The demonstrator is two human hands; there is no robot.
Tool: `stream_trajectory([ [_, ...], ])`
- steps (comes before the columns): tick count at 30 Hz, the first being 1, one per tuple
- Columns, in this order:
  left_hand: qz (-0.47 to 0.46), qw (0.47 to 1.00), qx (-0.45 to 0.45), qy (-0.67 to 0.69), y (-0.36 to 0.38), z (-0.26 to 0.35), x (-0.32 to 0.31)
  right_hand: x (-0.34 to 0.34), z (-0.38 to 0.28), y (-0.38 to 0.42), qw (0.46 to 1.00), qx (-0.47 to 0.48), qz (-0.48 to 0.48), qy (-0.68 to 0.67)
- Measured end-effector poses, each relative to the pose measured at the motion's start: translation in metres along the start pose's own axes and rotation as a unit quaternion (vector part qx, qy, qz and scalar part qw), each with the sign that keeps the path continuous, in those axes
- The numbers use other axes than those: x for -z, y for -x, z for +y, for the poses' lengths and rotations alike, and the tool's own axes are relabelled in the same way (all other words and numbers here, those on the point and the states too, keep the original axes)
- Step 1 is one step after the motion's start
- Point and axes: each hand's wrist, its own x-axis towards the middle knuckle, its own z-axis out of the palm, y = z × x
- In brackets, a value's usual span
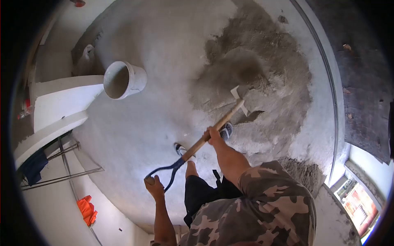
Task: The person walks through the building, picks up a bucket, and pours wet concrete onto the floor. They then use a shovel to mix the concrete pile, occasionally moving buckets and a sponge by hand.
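Observation:
A shovel (201, 145) with a wooden shaft and a blue D-shaped handle slants across the middle of the view. My left hand (154, 187) is closed round the grip at the handle's end. Further down, my right hand (212, 135) wraps the wooden shaft. The pale shoulders of the blade show at the edge of a grey, damp-looking heap of mortar or sand (246, 67); the rest of the blade is hidden in it. My feet stand on either side of the shaft, the right shoe (225, 131) close to the heap.
A white bucket (137, 80) with grey residue inside stands on the floor (164, 110) at upper left, beside a low white wall (67, 104). Orange cloth (87, 210) hangs at lower left, near metal rods (65, 178). A dark sheet (361, 78) lies along the right.

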Motion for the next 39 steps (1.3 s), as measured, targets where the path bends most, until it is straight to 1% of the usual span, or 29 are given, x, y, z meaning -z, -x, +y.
stream_trajectory([
  [2,-0.022,0.999,0.037,0.002,0.005,-0.003,0.02,0.002,0.007,0.025,0.998,0.005,0.059,0.028],
  [3,-0.034,0.998,0.054,0.007,0.002,-0.006,0.027,0.013,0.018,0.014,0.995,0.04,0.085,0.026],
  [5,-0.08,0.992,0.097,0.006,0.001,0.007,0.031,0.006,0.014,0.032,0.97,0.087,0.228,0.013],
  [6,-0.101,0.985,0.143,-0.007,-0.005,0.014,0.029,0.004,0.005,0.036,0.97,0.094,0.224,0.006],
  [8,-0.181,0.964,0.193,-0.031,-0.023,0.026,0.018,0.01,-0.015,0.043,0.918,0.137,0.32,0.188],
  [9,-0.227,0.948,0.219,-0.047,-0.04,0.024,0.005,0.009,-0.03,0.046,0.92,0.144,0.321,0.175],
  [10,-0.28,0.927,0.248,-0.029,-0.058,0.02,-0.008,0.011,-0.044,0.049,0.907,0.223,0.313,0.173],
  [11,-0.334,0.901,0.277,-0.018,-0.082,0.008,-0.021,0.014,-0.056,0.056,0.887,0.298,0.309,0.169],
  [12,-0.409,0.848,0.336,0.004,-0.112,-0.002,-0.035,0.01,-0.075,0.074,0.892,0.295,0.307,0.152],
  [13,-0.426,0.844,0.326,-0.011,-0.12,0.004,-0.046,0.005,-0.096,0.094,0.896,0.294,0.306,0.133],
  [15,-0.486,0.659,0.569,0.07,-0.117,0.022,-0.076,0.004,-0.117,0.123,0.899,0.368,0.224,0.076],
  [16,-0.555,0.618,0.553,0.062,-0.11,0.031,-0.088,-0.001,-0.138,0.13,0.872,0.388,0.28,0.102],
  [17,-0.61,0.572,0.546,0.051,-0.092,0.036,-0.077,0.008,-0.142,0.133,0.846,0.39,0.339,0.134],
  [19,-0.606,0.541,0.584,0.011,-0.069,0.061,-0.076,0.005,-0.168,0.171,0.821,0.401,0.383,0.136],
  [20,-0.691,0.481,0.539,-0.023,-0.068,0.06,-0.084,0.005,-0.187,0.198,0.817,0.421,0.362,0.153],
  [21,-0.758,0.537,0.33,-0.17,-0.061,0.078,-0.087,0.007,-0.196,0.227,0.813,0.438,0.344,0.17],
  [23,-0.754,0.569,0.233,-0.232,-0.035,0.11,-0.109,0.02,-0.213,0.283,0.803,0.467,0.337,0.151],
  [25,-0.745,0.612,0.183,-0.191,0.0,0.16,-0.149,0.041,-0.221,0.329,0.79,0.498,0.329,0.141],
  [27,-0.819,0.552,0.005,-0.156,0.064,0.211,-0.197,0.067,-0.219,0.364,0.801,0.518,0.268,0.137],
  [28,-0.834,0.542,-0.014,-0.102,0.104,0.231,-0.227,0.072,-0.203,0.389,0.808,0.52,0.227,0.159],
  [29,-0.851,0.52,-0.001,-0.074,0.153,0.258,-0.233,0.082,-0.174,0.416,0.814,0.52,0.184,0.179],
  [31,-0.869,0.49,0.068,0.002,0.231,0.268,-0.268,0.12,-0.088,0.44,0.838,0.485,0.032,0.249],
  [32,-0.875,0.471,0.108,0.023,0.263,0.262,-0.286,0.139,-0.032,0.457,0.87,0.452,-0.033,0.192],
  [33,-0.805,0.589,-0.013,-0.064,0.281,0.244,-0.302,0.158,0.026,0.478,0.894,0.417,-0.096,0.131],
  [34,-0.782,0.618,-0.031,-0.068,0.286,0.218,-0.309,0.182,0.077,0.51,0.903,0.394,-0.121,0.121],
  [35,-0.755,0.65,-0.049,-0.072,0.284,0.189,-0.31,0.213,0.124,0.532,0.889,0.407,-0.185,0.1],
  [36,-0.726,0.679,-0.06,-0.09,0.283,0.155,-0.299,0.246,0.186,0.531,0.883,0.416,-0.216,0.033],
  [37,-0.697,0.706,-0.076,-0.103,0.283,0.122,-0.286,0.263,0.235,0.536,0.865,0.46,-0.201,0.008],
  [39,-0.667,0.73,-0.061,-0.136,0.261,0.031,-0.274,0.285,0.333,0.537,0.897,0.436,-0.035,-0.064],
])
